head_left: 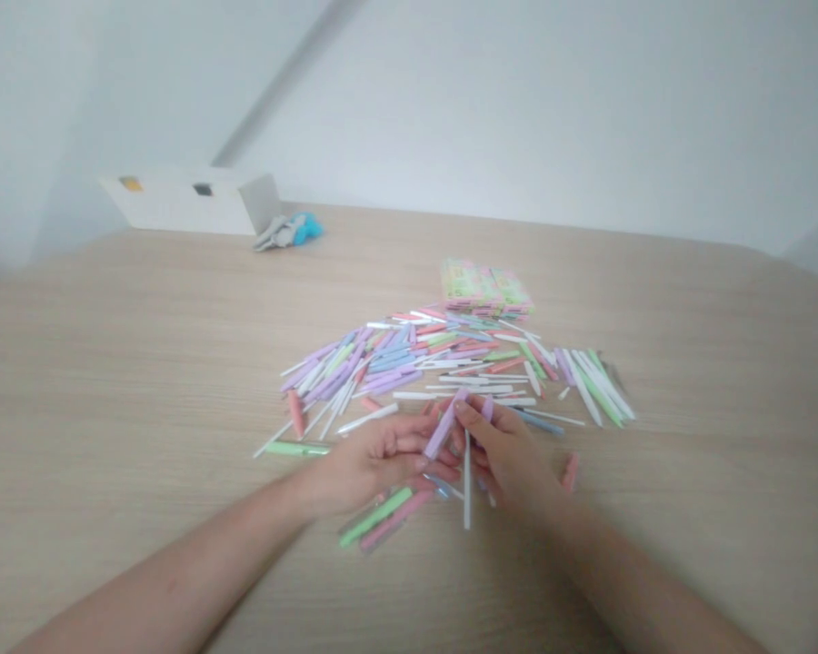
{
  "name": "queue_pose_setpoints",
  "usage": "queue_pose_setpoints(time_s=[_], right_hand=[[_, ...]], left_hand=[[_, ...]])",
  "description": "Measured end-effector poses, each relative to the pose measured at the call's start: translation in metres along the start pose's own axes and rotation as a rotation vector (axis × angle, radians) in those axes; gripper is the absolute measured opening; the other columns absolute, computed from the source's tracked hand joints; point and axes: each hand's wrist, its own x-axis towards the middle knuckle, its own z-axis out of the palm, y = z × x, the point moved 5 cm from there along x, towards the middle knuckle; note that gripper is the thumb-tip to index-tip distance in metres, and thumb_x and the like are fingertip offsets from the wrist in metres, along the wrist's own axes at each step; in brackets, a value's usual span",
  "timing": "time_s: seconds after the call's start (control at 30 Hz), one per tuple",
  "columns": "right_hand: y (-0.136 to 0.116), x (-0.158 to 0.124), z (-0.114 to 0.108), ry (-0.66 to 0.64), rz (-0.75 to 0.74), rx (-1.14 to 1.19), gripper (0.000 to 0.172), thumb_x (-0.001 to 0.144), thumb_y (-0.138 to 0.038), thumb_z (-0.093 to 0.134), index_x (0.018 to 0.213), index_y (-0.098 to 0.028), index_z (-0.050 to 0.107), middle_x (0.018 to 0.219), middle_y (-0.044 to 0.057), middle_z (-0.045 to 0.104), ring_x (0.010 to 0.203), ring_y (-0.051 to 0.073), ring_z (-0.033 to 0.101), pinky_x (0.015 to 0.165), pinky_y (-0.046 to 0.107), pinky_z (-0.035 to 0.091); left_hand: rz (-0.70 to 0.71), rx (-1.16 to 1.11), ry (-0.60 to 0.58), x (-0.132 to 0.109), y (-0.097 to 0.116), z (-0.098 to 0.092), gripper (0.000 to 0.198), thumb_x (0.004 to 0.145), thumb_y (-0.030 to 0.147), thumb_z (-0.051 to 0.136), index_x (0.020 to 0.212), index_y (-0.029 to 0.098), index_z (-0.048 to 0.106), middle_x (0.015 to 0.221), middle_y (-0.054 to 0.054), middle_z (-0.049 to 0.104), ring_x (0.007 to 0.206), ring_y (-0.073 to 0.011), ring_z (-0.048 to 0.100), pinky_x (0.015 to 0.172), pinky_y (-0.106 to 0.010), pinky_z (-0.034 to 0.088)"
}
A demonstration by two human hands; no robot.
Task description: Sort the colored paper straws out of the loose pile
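My left hand (374,459) and my right hand (504,450) meet over the near edge of a heap of pastel pen parts (436,359). Both pinch the same purple pen barrel (444,427), the left at its lower end, the right at its upper tip. A thin white refill (467,481) stands nearly upright in the picture just below my right hand's fingers. A green barrel (374,516) and a pink barrel (395,520) lie under my left hand.
The pile spreads across the wooden table (109,363), with a green piece (296,448) at its left and a pink piece (571,470) at its right. A patterned packet (483,286) lies behind it. A white box (191,200) and a blue-grey bundle (290,230) sit at the back left.
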Motion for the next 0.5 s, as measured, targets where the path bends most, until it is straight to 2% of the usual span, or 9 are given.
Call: queue_pose_setpoints(time_s=[0.1, 0.23, 0.33, 0.4, 0.5], right_hand=[[0.003, -0.001, 0.004, 0.003, 0.064, 0.077, 0.030, 0.072, -0.047, 0.066, 0.076, -0.019, 0.059, 0.047, -0.007, 0.044, 0.036, 0.005, 0.033, 0.031, 0.016, 0.019], [0.000, -0.005, 0.007, 0.011, 0.081, 0.078, 0.033, 0.068, -0.050, 0.068, 0.073, -0.019, 0.058, 0.043, -0.008, 0.042, 0.034, 0.006, 0.035, 0.031, 0.017, 0.022], [0.002, -0.006, 0.006, -0.011, 0.121, 0.038, 0.034, 0.068, -0.051, 0.068, 0.069, -0.019, 0.055, 0.044, -0.007, 0.043, 0.035, 0.006, 0.036, 0.034, 0.017, 0.025], [0.004, -0.006, 0.004, -0.032, 0.157, 0.028, 0.034, 0.069, -0.050, 0.067, 0.067, -0.018, 0.054, 0.045, -0.007, 0.044, 0.037, 0.005, 0.037, 0.036, 0.016, 0.025], [0.007, -0.007, 0.003, -0.083, 0.233, 0.037, 0.032, 0.069, -0.046, 0.068, 0.068, -0.018, 0.054, 0.045, -0.008, 0.043, 0.038, 0.005, 0.034, 0.037, 0.016, 0.025]], left_hand=[[0.045, -0.004, 0.009, 0.000, -0.001, 0.001, 0.046, 0.085, 0.015, 0.059, 0.127, 0.019, 0.044, 0.100, -0.011, 0.067, 0.093, -0.0208, 0.066, 0.078, -0.031, 0.051], [0.074, -0.011, 0.015, 0.000, -0.004, 0.001, 0.034, 0.083, 0.015, 0.061, 0.113, 0.019, 0.045, 0.095, -0.010, 0.068, 0.087, -0.0208, 0.067, 0.074, -0.031, 0.052], [0.065, -0.011, 0.000, 0.001, -0.005, -0.002, 0.035, 0.079, 0.015, 0.067, 0.107, 0.017, 0.047, 0.096, -0.009, 0.067, 0.087, -0.0203, 0.067, 0.078, -0.035, 0.051], [0.073, -0.002, -0.027, 0.002, -0.003, -0.004, 0.036, 0.075, 0.016, 0.071, 0.104, 0.015, 0.050, 0.101, -0.011, 0.065, 0.093, -0.0212, 0.064, 0.084, -0.035, 0.048], [0.028, -0.119, 0.052, 0.003, -0.002, -0.009, 0.031, 0.084, 0.027, 0.061, 0.110, 0.011, 0.054, 0.106, -0.014, 0.063, 0.098, -0.0213, 0.061, 0.087, -0.032, 0.046]])
